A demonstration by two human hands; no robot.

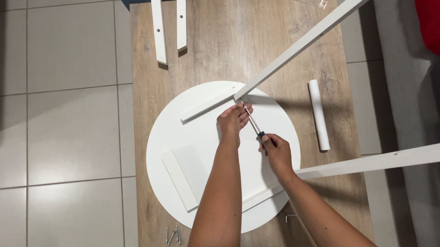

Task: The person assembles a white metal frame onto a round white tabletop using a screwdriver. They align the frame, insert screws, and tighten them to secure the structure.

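on the bench (299, 44), the round top (200, 142) lies flat with a leg (324, 25) rising from it. your right hand (276, 153) is closed around the screwdriver (256, 128); your left hand (233, 121) pinches its tip at the leg's foot. you're driving a screw, i'd say; next comes steady turning, tip seated.

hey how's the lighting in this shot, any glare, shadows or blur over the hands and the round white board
Head view: even, soft light, sharp focus; the round white board is bright but keeps its edges; faint shadows beside the left hand, right hand and screwdriver; mild sheen on the floor tiles.
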